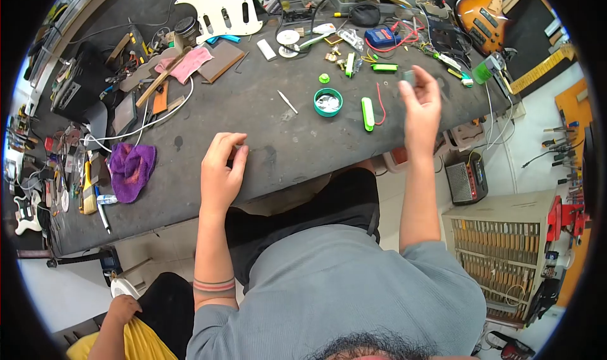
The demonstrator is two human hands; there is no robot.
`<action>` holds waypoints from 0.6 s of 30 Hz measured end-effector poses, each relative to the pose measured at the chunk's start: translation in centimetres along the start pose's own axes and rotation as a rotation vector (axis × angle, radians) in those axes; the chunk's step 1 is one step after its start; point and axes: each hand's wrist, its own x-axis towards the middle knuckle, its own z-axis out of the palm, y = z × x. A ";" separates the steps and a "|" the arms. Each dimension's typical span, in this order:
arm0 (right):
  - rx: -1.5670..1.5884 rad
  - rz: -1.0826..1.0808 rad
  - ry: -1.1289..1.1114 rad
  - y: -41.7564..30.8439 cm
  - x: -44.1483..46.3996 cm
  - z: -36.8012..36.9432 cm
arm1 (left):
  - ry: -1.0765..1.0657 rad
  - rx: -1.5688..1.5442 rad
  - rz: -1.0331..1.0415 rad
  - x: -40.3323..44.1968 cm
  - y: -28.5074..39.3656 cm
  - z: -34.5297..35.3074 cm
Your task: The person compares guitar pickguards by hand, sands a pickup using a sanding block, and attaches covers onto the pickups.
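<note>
My right hand (422, 110) is raised over the right side of the dark workbench (253, 116), thumb and fingers closed on a small greyish piece (409, 76) whose kind I cannot make out. Near the bench's front edge rests my left hand (222, 167), fingers loosely bent and thumb apart, with nothing in it. Between the hands are a green-rimmed round tub (328, 102) with shiny silvery contents and a white-and-green guitar pickup (368, 114) with a red wire (382, 104) beside it. A thin white pen-like tool (287, 102) and a small green knob (324, 78) lie close by.
A purple cloth (131, 172), brushes and tools crowd the left end. At the back lie a white pickguard (222, 11) and a blue multimeter (382, 37); a sunburst guitar body (484, 15) is at upper right. Another person's hand (124, 307) shows at lower left.
</note>
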 end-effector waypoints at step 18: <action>0.660 0.727 -0.863 -0.8 -14.6 14.5 | 0.152 -0.054 0.051 -0.4 2.0 0.4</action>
